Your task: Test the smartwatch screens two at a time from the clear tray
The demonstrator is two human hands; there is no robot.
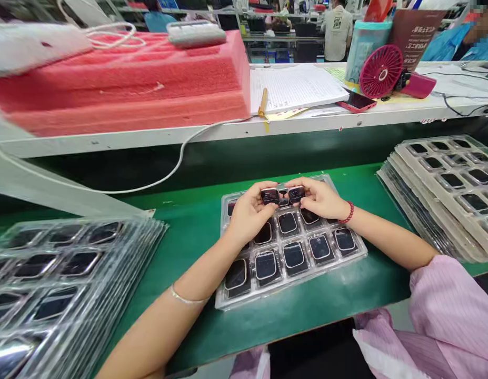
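My left hand [249,211] grips a smartwatch case [269,196] with a dark glass face and a pale metal rim. A second smartwatch case [296,194] of the same look is pinched in my right hand [318,198], close beside the first. Both are held just above the far part of a clear plastic tray [291,275]. Rows of similar square dark-faced cases [294,255] sit in the tray's pockets, partly hidden under my hands and left forearm. The tray lies slightly turned on the green work surface [180,273].
Stacks of filled clear trays stand at left [149,242] and right [417,210]. A white shelf [212,136] crosses behind, holding pink foam [157,100], papers [299,87], a phone [358,101] and a small fan [381,72]. A white cable [180,158] hangs below it.
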